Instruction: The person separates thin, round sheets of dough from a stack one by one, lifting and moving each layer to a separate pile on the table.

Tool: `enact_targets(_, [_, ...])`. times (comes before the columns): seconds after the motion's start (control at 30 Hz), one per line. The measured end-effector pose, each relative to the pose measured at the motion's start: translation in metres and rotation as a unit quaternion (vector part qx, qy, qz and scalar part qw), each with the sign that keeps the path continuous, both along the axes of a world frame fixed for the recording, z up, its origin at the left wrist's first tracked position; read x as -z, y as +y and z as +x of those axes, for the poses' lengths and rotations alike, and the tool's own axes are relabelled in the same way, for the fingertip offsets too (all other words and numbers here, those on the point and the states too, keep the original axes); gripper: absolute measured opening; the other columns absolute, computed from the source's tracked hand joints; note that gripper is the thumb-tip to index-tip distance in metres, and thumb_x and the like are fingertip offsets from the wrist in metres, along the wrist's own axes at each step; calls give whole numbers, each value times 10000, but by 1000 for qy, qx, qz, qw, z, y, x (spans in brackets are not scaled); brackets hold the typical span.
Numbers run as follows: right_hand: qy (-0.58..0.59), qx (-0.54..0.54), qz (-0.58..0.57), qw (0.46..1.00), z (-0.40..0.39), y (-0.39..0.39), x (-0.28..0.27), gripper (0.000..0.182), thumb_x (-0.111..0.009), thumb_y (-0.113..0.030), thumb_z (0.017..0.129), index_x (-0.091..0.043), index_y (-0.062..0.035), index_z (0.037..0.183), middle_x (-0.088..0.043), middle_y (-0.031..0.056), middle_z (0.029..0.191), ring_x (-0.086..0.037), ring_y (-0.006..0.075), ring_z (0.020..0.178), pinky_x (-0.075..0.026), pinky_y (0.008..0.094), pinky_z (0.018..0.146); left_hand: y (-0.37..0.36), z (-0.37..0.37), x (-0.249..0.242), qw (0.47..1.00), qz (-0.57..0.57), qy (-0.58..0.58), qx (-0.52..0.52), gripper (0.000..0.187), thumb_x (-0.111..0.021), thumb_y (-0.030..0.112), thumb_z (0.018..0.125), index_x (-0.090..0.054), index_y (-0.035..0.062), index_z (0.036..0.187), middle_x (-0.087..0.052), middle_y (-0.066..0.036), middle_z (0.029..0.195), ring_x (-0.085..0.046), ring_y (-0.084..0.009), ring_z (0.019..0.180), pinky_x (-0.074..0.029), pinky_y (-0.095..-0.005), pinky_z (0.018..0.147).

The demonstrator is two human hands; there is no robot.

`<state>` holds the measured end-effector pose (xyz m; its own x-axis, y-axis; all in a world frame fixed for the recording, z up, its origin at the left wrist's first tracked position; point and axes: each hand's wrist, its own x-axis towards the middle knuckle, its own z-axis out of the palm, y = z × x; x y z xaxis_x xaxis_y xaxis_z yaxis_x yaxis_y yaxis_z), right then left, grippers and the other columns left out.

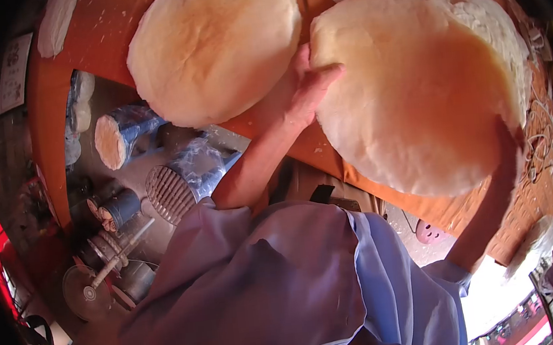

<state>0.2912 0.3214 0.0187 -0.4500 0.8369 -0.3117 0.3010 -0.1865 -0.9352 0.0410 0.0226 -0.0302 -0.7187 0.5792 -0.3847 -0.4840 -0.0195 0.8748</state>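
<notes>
A large, round, fluffy off-white pad, like cotton wadding (409, 93), lies before me at the right, its near edge over the front edge of the orange table (286, 135). My left hand (315, 85) grips its left edge, thumb over the top, the fingers partly hidden. At its right edge is my right hand (511, 133), dark in shadow, with its fingers hard to make out. A second round pad (211, 46) lies to the left, close to my left fingers. Behind the pad at the right is a heap of loose white fibre (499, 34).
Below the table at the left stand plastic-wrapped blue rolls (142, 122), a ribbed round end (170, 192) and a rod with a disc (87, 292). Cords (540, 140) lie along the right edge. A white plastic bag (536, 240) hangs at the lower right.
</notes>
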Motion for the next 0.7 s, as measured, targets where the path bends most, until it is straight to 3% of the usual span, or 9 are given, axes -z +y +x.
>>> enact_targets(0.1, [-79,-3,60,995,-27,19,-58,373,-661,-134,855,-592,34,1181,-652,105,1078,-617,181,969,-474,295,872,-6,-28,-56,998,20,54,7,419,-661,98,766,-537,-21,1148,-625,-111,1055,-612,-187,931,-511,-327,815])
enact_targets(0.17, [-46,-29,104,993,-61,9,-84,377,-643,-156,867,-590,43,1183,-647,111,1094,-612,186,992,-464,301,895,-21,-54,-76,995,61,77,-32,385,-648,51,733,-565,-20,1101,-647,-114,998,-636,-192,870,-529,-322,756])
enact_targets(0.23, [11,-71,125,990,-108,-18,-99,385,-625,-178,879,-587,52,1185,-641,117,1111,-606,191,1014,-455,307,918,-51,-87,-96,988,87,121,-28,413,-661,44,750,-550,-20,1142,-639,-111,1049,-630,-195,935,-520,-322,808])
enact_targets(0.33, [98,-140,90,981,-178,-66,-93,403,-597,-211,896,-584,66,1189,-633,126,1136,-597,199,1047,-440,317,952,-108,-126,-124,978,73,156,-120,510,-612,84,828,-469,-24,1304,-612,-154,1160,-611,-217,1043,-486,-336,930])
enact_targets(0.43, [175,-216,-18,960,-234,-125,-36,367,-604,-182,872,-609,81,1127,-662,141,1071,-627,197,987,-469,315,921,-186,-171,-102,973,52,181,-134,527,-677,49,779,-486,-28,1264,-622,-127,1134,-617,-208,1005,-490,-321,888])
enact_targets(0.5, [115,-256,-57,958,-262,-176,3,239,-635,-164,810,-639,33,945,-670,57,823,-626,133,720,-502,255,712,-235,-198,-71,976,-17,166,-141,547,-671,36,783,-473,-29,1288,-616,-129,1151,-610,-207,1021,-484,-320,901])
enact_targets(0.57, [87,-288,-171,938,-272,-212,70,179,-648,-169,806,-642,-17,900,-646,25,759,-602,108,654,-486,235,624,-277,-221,-29,975,-90,145,-140,556,-667,28,787,-465,-32,1302,-613,-129,1162,-605,-206,1029,-479,-320,909])
enact_targets(0.63, [79,-280,-267,919,-269,-241,72,228,-698,-155,748,-665,10,903,-666,57,788,-610,132,663,-497,307,591,-303,-238,6,971,-164,118,-126,555,-667,24,793,-461,-36,1305,-612,-128,1165,-601,-204,1030,-475,-321,915])
enact_targets(0.7, [17,-275,-150,949,-272,-241,59,447,-749,-302,745,-628,31,1017,-670,75,794,-628,147,679,-517,311,633,-303,-239,2,965,-145,130,-177,548,-677,42,809,-455,-43,1303,-620,-128,1145,-599,-192,1024,-477,-312,898])
